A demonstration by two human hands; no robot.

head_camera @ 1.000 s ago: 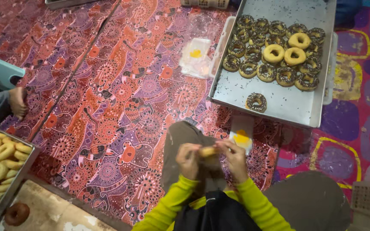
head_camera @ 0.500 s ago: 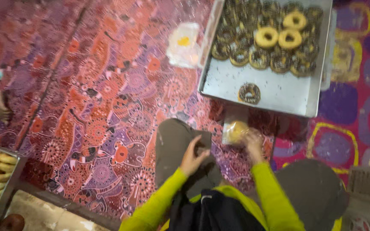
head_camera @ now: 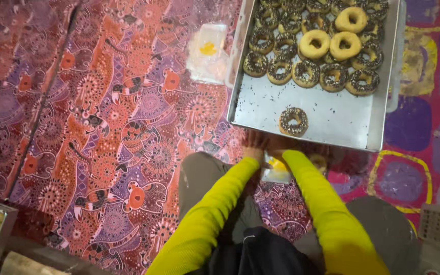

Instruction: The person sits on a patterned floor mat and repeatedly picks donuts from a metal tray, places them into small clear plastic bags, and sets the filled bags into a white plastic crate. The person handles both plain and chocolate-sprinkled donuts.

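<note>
Reaching down to a clear plastic bag (head_camera: 276,170) on the patterned mat by the metal tray's (head_camera: 327,125) near edge, both hands meet. The left hand (head_camera: 254,147) and right hand (head_camera: 286,147) blur; their fingers' grip cannot be told. A careless pull may jolt the tray and its loose sprinkled doughnut (head_camera: 293,121).

Both hands, left (head_camera: 254,147) and right (head_camera: 281,146), meet at a small plastic bag (head_camera: 277,170) on the patterned floor (head_camera: 103,127), just beside the near edge of a metal tray (head_camera: 332,122) of chocolate-sprinkled doughnuts (head_camera: 306,72).
</note>
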